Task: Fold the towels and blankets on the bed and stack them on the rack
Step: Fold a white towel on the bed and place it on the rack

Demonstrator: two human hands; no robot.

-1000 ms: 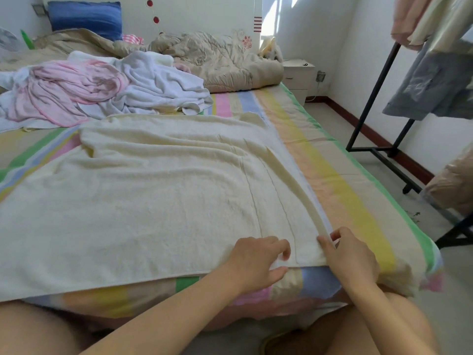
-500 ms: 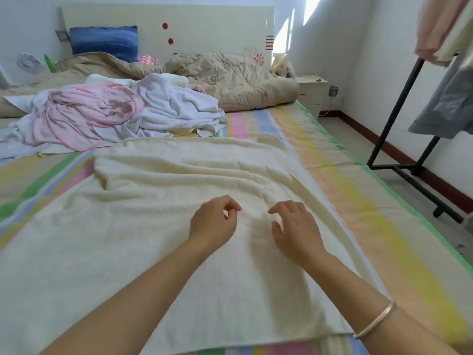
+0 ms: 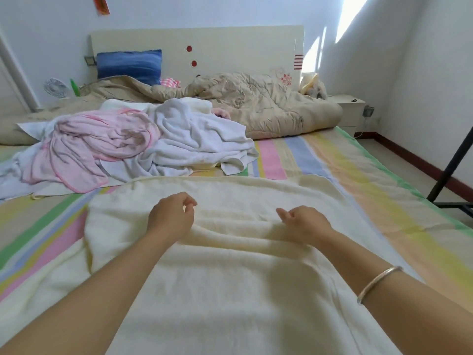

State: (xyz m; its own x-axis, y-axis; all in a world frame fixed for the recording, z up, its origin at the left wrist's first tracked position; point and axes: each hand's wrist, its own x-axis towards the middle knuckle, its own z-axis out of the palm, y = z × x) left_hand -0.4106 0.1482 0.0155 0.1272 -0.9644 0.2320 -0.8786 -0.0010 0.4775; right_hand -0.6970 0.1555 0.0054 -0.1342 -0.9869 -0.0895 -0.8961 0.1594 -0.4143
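A large cream towel (image 3: 230,278) lies spread over the striped bed sheet (image 3: 320,160), with a soft ridge bunched across it between my hands. My left hand (image 3: 171,216) hovers over its far half, fingers loosely curled, thumb near the index finger, nothing in them. My right hand (image 3: 304,222), a bangle on its forearm, is just above the ridge, fingers loosely curled and empty. Beyond the towel's far edge lie a crumpled pink towel (image 3: 102,139) and a white towel (image 3: 199,134) in a heap. A leg of the black rack (image 3: 450,170) shows at the right.
A beige quilt (image 3: 261,103) is bunched along the headboard, with a blue pillow (image 3: 129,64) behind it. A white nightstand (image 3: 350,108) stands by the right wall. A small fan (image 3: 55,87) sits at the far left. Floor runs between bed and rack.
Both hands let go of the towel's near right corner and moved forward over its middle, towards the far edge. The view tilted up the bed.
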